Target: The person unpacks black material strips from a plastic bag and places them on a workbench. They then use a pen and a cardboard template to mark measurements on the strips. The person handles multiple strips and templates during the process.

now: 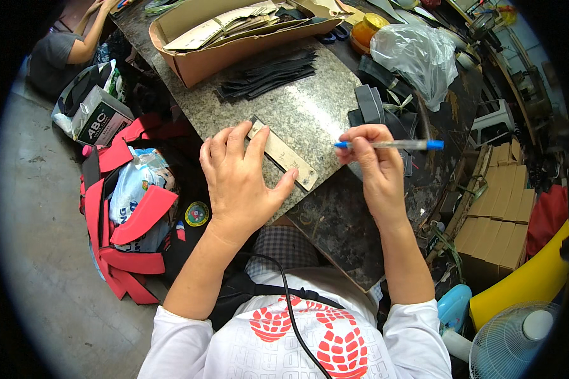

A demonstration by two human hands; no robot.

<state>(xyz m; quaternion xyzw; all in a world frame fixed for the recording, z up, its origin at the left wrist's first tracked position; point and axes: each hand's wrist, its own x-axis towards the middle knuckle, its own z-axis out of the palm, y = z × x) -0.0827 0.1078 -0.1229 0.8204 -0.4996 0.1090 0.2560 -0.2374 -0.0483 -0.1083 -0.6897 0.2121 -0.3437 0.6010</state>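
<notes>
My left hand (241,180) lies with spread fingers over a narrow beige template (289,158), its fingertips at the upper end and its thumb on the lower edge. A dark strip shows along the template's edge, beneath it. Both rest on a speckled stone slab (325,104). Just right of them, my right hand (380,174) pinches a clear pen (401,144) with blue ends, held nearly level above the slab's edge. Beyond the template lies a fanned pile of black strips (269,77). Another bundle of black and grey strips (370,104) sits past my right hand.
A cardboard box (199,66) of beige templates stands at the back, scissors (334,35), an orange-lidded jar (368,31) and a plastic bag (417,60) beside it. Red pieces (142,215) heap at left; cartons (496,215) and a fan (515,344) stand right. Another person sits far left.
</notes>
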